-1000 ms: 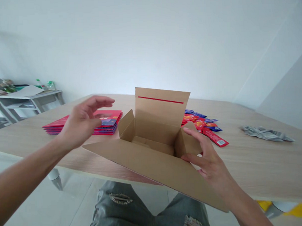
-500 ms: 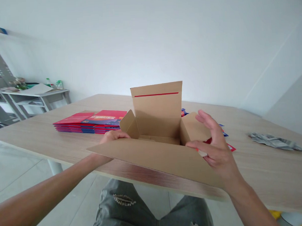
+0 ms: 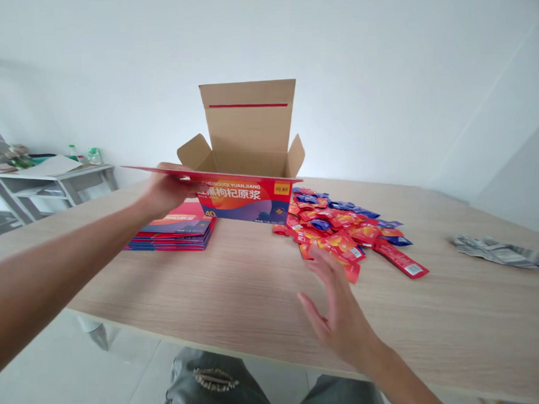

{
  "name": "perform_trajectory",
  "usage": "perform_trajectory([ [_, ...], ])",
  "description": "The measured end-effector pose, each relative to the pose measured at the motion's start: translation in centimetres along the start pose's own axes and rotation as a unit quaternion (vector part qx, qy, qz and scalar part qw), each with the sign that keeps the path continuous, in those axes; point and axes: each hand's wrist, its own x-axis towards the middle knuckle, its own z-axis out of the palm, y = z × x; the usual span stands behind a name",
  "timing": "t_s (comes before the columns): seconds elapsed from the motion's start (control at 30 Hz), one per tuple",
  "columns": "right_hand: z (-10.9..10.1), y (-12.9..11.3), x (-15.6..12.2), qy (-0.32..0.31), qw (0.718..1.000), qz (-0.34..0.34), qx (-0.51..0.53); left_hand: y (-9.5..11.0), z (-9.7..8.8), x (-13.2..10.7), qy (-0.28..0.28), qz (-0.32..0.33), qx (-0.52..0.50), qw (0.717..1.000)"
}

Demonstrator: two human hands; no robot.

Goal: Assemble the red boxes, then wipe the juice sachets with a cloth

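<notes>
My left hand (image 3: 168,185) grips the left front of an opened cardboard box (image 3: 247,200), holding it raised over the table. The box is red and purple with printing outside and plain brown inside. Its back flap stands up with a red strip across it, and the side flaps spread outward. My right hand (image 3: 339,315) is apart from the box, fingers spread, with nothing in it. Just beyond its fingertips lies a heap of red and purple sachets (image 3: 337,223). Below the box at left is a stack of flattened cartons (image 3: 172,233), partly covered by my left arm.
A crumpled striped cloth (image 3: 499,253) lies at the right of the wooden table (image 3: 237,287). A white wall rises behind it. At far left stands a grey side desk (image 3: 72,181) with bottles and paper on it.
The box has risen and moved away from me to the left in my left hand, uncovering the sachets. My right hand has let go of the front flap and drawn down and left.
</notes>
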Motion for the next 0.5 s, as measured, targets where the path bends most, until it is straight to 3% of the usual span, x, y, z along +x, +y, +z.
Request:
perform_trajectory([
  [0.13, 0.6, -0.5, -2.5, -0.104, 0.994, -0.019, 0.014, -1.4, -0.3, 3.1, 0.068, -0.057, 0.019, 0.996],
  [0.37, 1.0, -0.4, -3.6, -0.129, 0.990, -0.019, -0.046, -4.8, -0.9, 8.3, 0.094, -0.066, 0.033, 0.993],
  [0.5, 1.2, 0.7, -4.7, -0.156, 0.983, -0.038, -0.086, -6.4, -1.8, 11.2, 0.140, -0.055, 0.031, 0.988],
])
